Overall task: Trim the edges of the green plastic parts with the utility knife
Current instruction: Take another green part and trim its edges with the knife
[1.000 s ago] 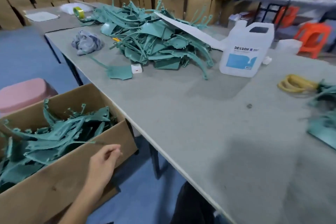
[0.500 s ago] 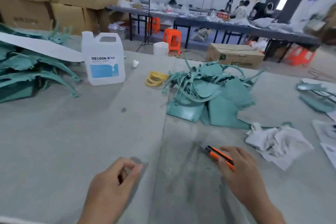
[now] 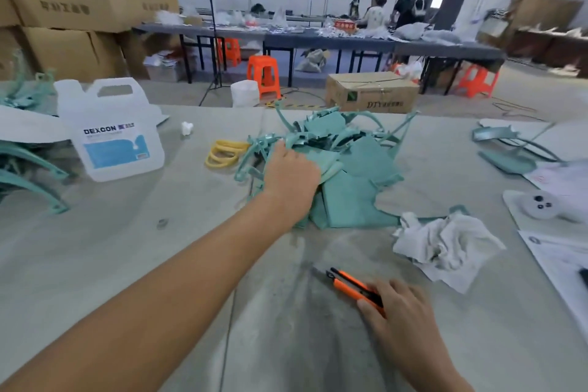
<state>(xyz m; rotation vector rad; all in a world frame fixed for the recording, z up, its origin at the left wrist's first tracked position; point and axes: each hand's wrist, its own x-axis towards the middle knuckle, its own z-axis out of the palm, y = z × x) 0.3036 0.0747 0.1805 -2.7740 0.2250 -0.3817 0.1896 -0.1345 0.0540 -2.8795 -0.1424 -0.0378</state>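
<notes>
A heap of green plastic parts [image 3: 359,169] lies in the middle of the grey table [image 3: 127,264]. My left hand [image 3: 291,169] reaches out over the heap's left side, and its fingers curl down onto a green part there; the fingertips are hidden. An orange and black utility knife [image 3: 348,285] lies low over the table near the front, pointing up and left. My right hand [image 3: 397,309] grips its rear end.
A white DEXCON jug [image 3: 111,137] stands at the left, with yellow bands [image 3: 224,153] beside the heap. Another green pile [image 3: 22,162] fills the far left. A crumpled white cloth [image 3: 445,245] lies right of the knife. More green parts [image 3: 509,153] and papers [image 3: 560,258] sit at the right.
My left hand has gone from the table's front edge forward onto the green heap. My right hand stays on the knife. The view has come closer to the heap.
</notes>
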